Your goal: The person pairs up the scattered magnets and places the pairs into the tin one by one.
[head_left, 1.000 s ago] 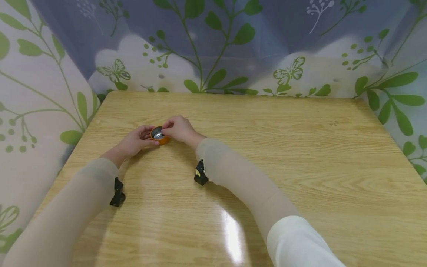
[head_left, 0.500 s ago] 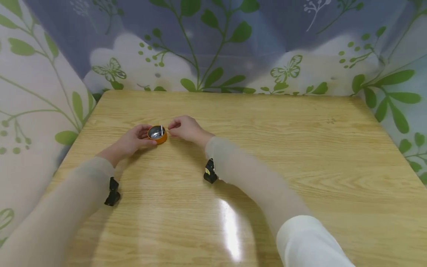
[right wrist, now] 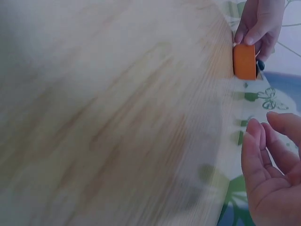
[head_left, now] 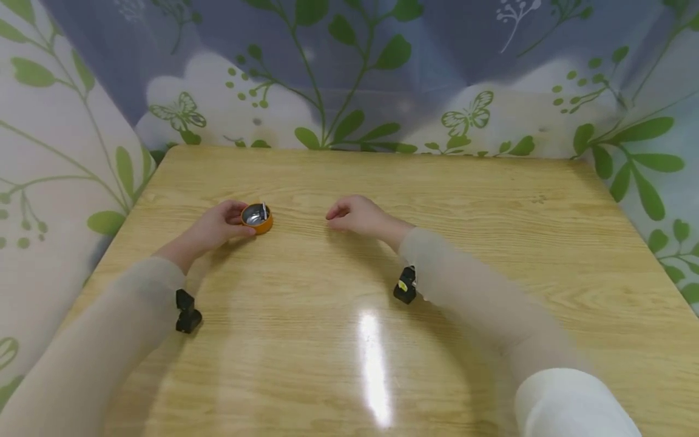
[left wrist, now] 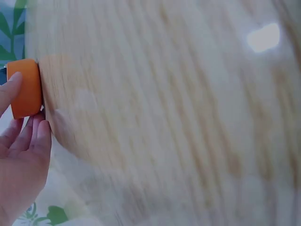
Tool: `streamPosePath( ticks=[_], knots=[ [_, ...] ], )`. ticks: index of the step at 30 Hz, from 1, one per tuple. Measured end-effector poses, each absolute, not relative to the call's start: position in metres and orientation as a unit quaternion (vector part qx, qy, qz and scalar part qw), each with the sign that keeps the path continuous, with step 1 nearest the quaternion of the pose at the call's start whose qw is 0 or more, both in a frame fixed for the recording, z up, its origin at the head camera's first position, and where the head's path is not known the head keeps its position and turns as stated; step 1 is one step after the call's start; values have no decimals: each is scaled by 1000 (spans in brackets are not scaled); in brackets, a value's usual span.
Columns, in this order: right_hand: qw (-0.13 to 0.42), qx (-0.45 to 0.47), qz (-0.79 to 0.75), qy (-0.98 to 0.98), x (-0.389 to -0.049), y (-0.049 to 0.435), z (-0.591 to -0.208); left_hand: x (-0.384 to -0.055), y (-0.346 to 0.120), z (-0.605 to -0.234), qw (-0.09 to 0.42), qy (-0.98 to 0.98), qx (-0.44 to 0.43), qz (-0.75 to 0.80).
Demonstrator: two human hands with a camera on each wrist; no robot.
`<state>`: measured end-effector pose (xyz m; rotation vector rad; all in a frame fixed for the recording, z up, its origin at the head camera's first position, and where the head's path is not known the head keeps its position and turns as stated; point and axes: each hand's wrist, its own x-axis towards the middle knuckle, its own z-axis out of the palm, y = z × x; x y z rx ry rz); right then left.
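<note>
A small round orange bowl (head_left: 264, 227) with a shiny metal inside stands on the wooden table, left of the middle. My left hand (head_left: 212, 228) holds it from the left side, thumb at the front and fingers behind. Against the bowl's inner right wall leans a thin white stick (head_left: 264, 210), its top at the rim. In the right wrist view a small dark piece (right wrist: 260, 65) shows at the bowl's opening. My right hand (head_left: 357, 215) hangs above the table to the right of the bowl, fingers loosely curled, thumb apart from them, nothing between.
The wood-grain table (head_left: 480, 243) ends at the back against a leaf-patterned cloth (head_left: 437, 73), which also hangs at both sides. Black camera mounts (head_left: 406, 285) sit at both wrists, over sheer sleeves.
My right hand has let go of the white stick at the bowl and drawn away to the right. The left hand stays on the bowl.
</note>
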<state>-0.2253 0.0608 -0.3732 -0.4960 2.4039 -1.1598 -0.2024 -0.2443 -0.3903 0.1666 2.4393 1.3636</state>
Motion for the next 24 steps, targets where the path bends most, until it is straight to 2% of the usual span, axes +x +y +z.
streamPosePath(
  ticks=[5,14,24],
  knots=[
    [213,-173,-398,875,-222,94,-372,-203,-244,-390,172,867,49,464],
    [177,-183,-358,898,-213,143,-368,-201,-246,-391,169,870,46,461],
    [152,-180,-302,924,-203,180,-368,-171,-247,-386,182,864,5,470]
  ],
)
